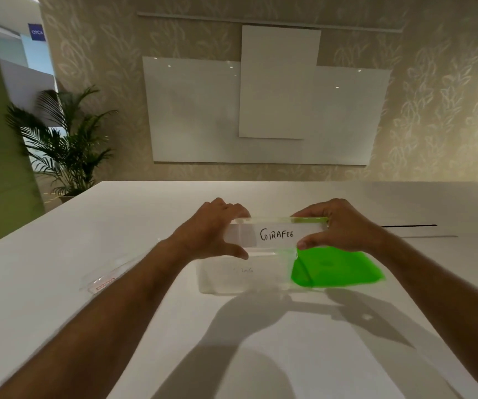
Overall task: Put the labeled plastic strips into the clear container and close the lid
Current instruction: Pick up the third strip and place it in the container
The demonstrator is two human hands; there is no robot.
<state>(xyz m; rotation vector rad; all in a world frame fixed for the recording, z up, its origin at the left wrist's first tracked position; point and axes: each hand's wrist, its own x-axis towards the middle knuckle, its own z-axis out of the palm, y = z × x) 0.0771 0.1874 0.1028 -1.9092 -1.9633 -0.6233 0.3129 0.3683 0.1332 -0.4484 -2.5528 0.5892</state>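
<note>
A clear plastic strip [275, 234] with a white label reading "GIRAFEE" is held flat between both hands, just above the clear container [232, 280] on the white table. My left hand [214, 228] grips its left end, thumb in front and fingers behind. My right hand [338, 226] grips its right end the same way. A green edge of another strip shows behind the held one. The green lid [338, 269] lies at the container's right side, under my right hand. Faint writing shows inside the container.
A clear plastic bag [102, 280] with a red mark lies on the table [88, 326] to the left. A dark slot [409, 226] runs in the table at the right. A potted palm [67, 145] and whiteboards [260, 110] stand beyond the far edge.
</note>
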